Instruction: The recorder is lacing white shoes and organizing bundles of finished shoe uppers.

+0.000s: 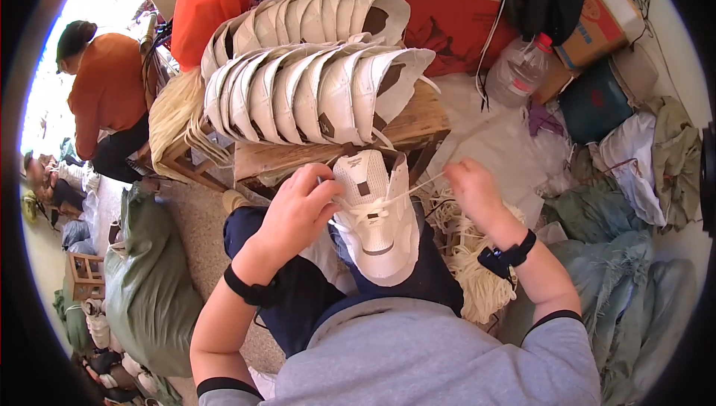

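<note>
A white shoe upper [395,245] with a mesh tongue rests on my lap, its toe toward me. Across its middle a pale shoelace [426,183] passes through the eyelets. Out to the right, the fingers of my right hand [477,191] pinch the lace and draw it taut, clear of the shoe. At the upper's left edge my left hand [298,204] is closed, its fingertips on the lace strand there. A small dark bit shows between those fingers; I cannot tell what it is.
Two rows of nested white shoe uppers [298,96] lie on a wooden bench [418,119] ahead. Pale laces [481,279] heap beside my right leg, more laces [175,119] at the bench's left. A person [112,92] sits far left. Green sacks [145,279] and a plastic jug [514,70] stand around.
</note>
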`<state>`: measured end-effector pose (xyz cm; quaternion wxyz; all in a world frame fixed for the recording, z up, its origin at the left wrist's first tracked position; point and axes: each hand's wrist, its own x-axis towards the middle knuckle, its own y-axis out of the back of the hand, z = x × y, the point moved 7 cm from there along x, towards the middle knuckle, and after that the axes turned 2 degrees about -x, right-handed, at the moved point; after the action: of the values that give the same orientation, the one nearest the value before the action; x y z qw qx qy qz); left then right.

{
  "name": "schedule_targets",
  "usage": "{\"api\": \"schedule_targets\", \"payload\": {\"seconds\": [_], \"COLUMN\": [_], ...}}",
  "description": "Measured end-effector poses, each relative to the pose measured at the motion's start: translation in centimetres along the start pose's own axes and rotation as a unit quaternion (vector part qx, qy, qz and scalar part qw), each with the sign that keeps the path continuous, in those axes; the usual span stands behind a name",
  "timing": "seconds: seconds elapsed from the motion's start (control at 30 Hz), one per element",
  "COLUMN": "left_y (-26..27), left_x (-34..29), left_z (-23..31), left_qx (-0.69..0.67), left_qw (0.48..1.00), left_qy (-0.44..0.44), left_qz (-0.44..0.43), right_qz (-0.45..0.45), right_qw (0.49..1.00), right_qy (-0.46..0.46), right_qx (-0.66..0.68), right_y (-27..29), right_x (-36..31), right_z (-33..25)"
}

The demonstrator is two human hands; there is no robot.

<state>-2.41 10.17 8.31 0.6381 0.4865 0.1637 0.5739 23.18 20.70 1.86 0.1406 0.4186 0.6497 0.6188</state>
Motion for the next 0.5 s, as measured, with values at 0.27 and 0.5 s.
{"api": "schedule_targets", "payload": {"seconds": [0.27,0.5], "left_y": [-1.4,-3.5], "left_x": [0.3,-1.3], "left_z": [-1.6,-2.9], "left_qx": [-0.055,-0.199], "left_qw": [0.997,0.944], "left_qy": [0.045,0.216], "left_qz": [-0.031,0.15], "right_qz": [0.246,0.359], "right_qw": [0.501,0.516], "right_qy": [-0.431,-0.463], "right_qx": [0.709,0.625], "right_y": [-2.4,0.1], "right_x": [-4.0,-10.9], "right_z": [16.2,26.1]}}
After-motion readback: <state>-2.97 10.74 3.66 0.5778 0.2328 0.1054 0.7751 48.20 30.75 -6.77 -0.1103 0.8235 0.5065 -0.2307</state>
